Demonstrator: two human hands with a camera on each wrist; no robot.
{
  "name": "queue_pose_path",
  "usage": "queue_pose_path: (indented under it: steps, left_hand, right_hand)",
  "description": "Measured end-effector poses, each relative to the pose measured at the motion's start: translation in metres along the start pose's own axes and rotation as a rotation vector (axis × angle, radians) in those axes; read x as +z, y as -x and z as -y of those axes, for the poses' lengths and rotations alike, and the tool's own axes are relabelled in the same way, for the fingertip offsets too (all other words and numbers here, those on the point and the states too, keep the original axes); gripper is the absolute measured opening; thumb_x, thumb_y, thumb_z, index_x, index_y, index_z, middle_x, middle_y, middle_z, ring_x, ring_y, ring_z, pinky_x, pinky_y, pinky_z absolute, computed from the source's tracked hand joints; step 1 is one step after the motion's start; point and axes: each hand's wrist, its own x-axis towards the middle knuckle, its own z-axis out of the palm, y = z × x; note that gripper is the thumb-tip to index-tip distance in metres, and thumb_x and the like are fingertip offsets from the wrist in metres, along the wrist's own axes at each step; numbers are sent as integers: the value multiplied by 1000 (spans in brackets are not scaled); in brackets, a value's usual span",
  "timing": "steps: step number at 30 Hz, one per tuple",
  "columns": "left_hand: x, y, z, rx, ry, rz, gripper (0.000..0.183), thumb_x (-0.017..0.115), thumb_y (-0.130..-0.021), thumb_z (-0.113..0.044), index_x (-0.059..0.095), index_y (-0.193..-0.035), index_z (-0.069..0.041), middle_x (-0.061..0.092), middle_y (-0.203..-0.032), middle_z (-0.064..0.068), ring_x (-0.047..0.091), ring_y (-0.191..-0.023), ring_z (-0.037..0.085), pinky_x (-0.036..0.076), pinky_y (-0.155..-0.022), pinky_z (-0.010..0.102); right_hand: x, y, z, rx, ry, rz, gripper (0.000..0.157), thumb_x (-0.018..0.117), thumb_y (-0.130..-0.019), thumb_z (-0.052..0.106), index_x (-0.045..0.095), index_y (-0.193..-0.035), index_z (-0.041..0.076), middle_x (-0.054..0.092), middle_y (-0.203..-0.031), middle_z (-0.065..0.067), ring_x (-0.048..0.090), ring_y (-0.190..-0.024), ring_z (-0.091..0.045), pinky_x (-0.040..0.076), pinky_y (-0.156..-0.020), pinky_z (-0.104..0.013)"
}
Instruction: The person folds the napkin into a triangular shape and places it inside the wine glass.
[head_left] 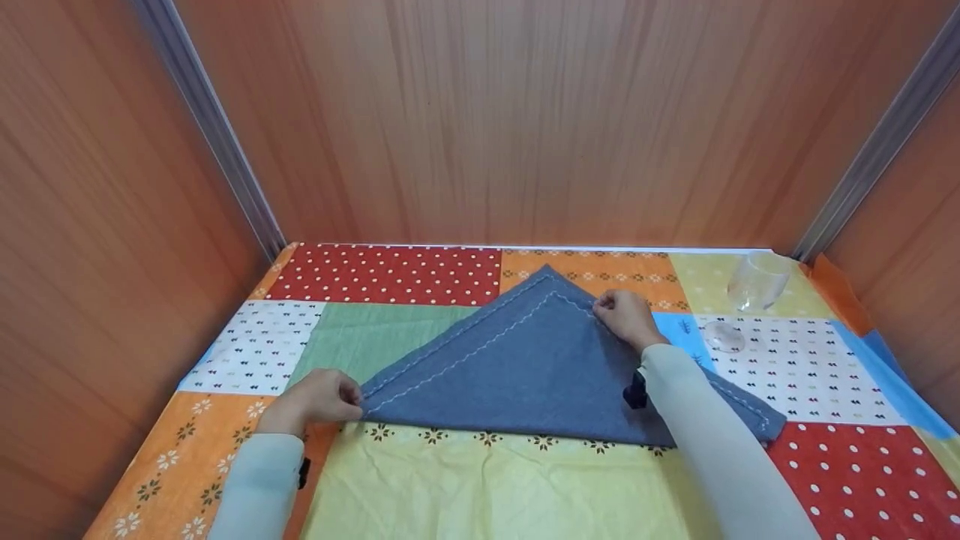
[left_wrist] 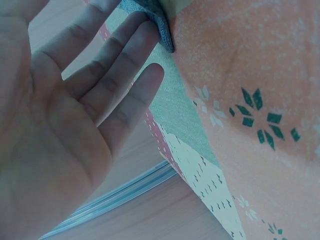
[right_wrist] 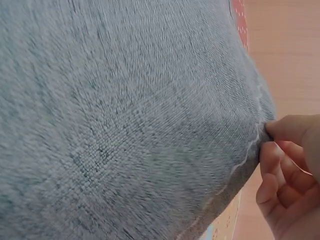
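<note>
A grey-blue cloth napkin [head_left: 517, 375] with white zigzag stitching lies folded into a triangle, its peak pointing toward the back wall. At the napkin's left corner my left hand [head_left: 315, 401] pinches the tip between thumb and fingers. In the left wrist view, that hand [left_wrist: 75, 100] has its outer fingers fairly extended, with the dark corner at the fingertips. My right hand [head_left: 628, 319] pinches the right slanted edge a little below the peak. The right wrist view shows thumb and forefinger of this hand [right_wrist: 292, 172] on the stitched hem, the other fingers curled.
Under the napkin spreads a patchwork tablecloth [head_left: 480, 487] in several colours and prints. A clear wine glass [head_left: 759, 281] stands at the back right, beyond the right hand. Wood-grain panels [head_left: 480, 120] close in the back and both sides.
</note>
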Motion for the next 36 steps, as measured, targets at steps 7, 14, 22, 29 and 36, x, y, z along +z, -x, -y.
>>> queue_pose_path:
  steps: [7, 14, 22, 29, 36]
  left_hand:
    - [-1, -1, 1, 39, -2, -40, 7, 71, -92, -15, 70, -85, -14, 63, -82, -1, 53, -77, 17, 44, -66, 35]
    - [-1, -7, 2, 58, -33, -97, 6, 65, -96, -14, 69, -95, -11, 63, -82, 0, 56, -76, 18, 47, -67, 38]
    - [2, -19, 2, -12, -63, -117, 11, 61, -99, -15, 69, -102, -8, 63, -82, 1, 56, -74, 18, 49, -69, 40]
    - [5, -24, 1, -25, -34, -122, 14, 59, -99, -13, 66, -108, -4, 65, -88, 5, 58, -76, 19, 51, -72, 41]
    - [5, -25, 0, -7, -35, -110, 22, 62, -97, -12, 68, -114, 1, 69, -103, 14, 64, -92, 27, 52, -84, 50]
  right_hand:
    - [-3, -7, 6, -28, -17, -90, 17, 60, -102, 17, 71, -104, 5, 69, -98, -12, 64, -84, -26, 52, -71, -40]
    - [-9, -13, 6, -25, -50, -153, 18, 59, -102, 17, 71, -107, 5, 69, -102, -12, 65, -87, -25, 53, -72, -40]
    - [-9, -21, 5, 16, -94, -217, 18, 59, -102, 15, 72, -107, 4, 70, -100, -13, 66, -86, -25, 54, -74, -40]
    - [0, -25, 5, 60, -87, -169, 27, 55, -103, 12, 66, -124, -1, 66, -120, -21, 63, -109, -35, 53, -90, -47]
    - [2, -16, -16, 144, 33, 96, 40, 55, -102, 9, 53, -140, -5, 54, -138, -27, 55, -123, -42, 46, -99, -54]
